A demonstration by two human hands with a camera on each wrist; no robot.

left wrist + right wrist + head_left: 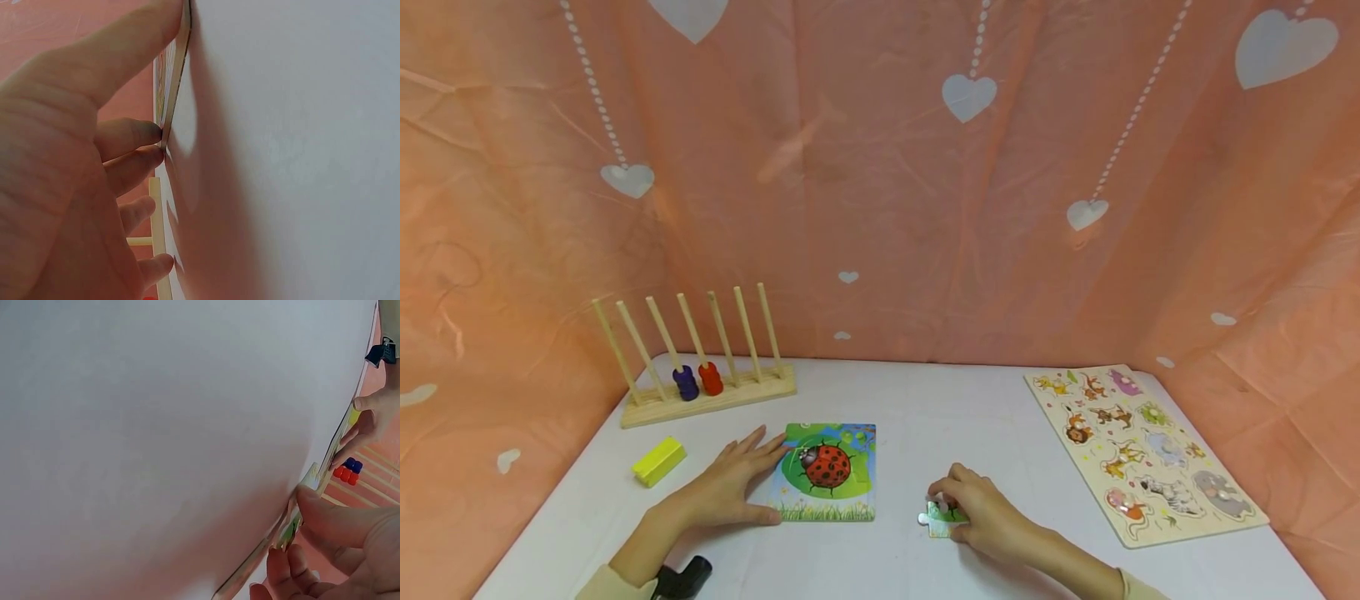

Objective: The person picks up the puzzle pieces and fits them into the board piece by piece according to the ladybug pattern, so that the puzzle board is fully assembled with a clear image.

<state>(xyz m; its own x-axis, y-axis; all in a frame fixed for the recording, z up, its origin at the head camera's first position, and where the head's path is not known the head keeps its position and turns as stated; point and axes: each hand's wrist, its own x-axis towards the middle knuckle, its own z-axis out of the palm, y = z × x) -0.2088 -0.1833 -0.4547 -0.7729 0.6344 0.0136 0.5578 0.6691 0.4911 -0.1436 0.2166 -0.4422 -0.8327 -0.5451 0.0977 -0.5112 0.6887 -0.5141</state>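
Note:
A square ladybug picture board (pixel 826 472) lies flat on the white table. My left hand (pixel 733 483) is at its left side, fingers spread, the thumb at the lower left corner and the fingertips at the upper left edge. In the left wrist view the left thumb (pixel 134 47) and two fingertips meet the board's thin edge. To the right of the board, my right hand (pixel 981 512) pinches a jigsaw puzzle piece (pixel 942 527) with green and grass printing, its rounded knob pointing left. The right wrist view shows this piece between the thumb (pixel 328 515) and curled fingers.
At the back left stands a wooden peg rack (pixel 722 398) with purple beads (pixel 685 383) and red beads (pixel 711 379). A yellow block (pixel 658 461) lies left of my left hand. An animal peg puzzle board (pixel 1101 450) sits at the right. A patterned curtain (pixel 880 183) encloses the table.

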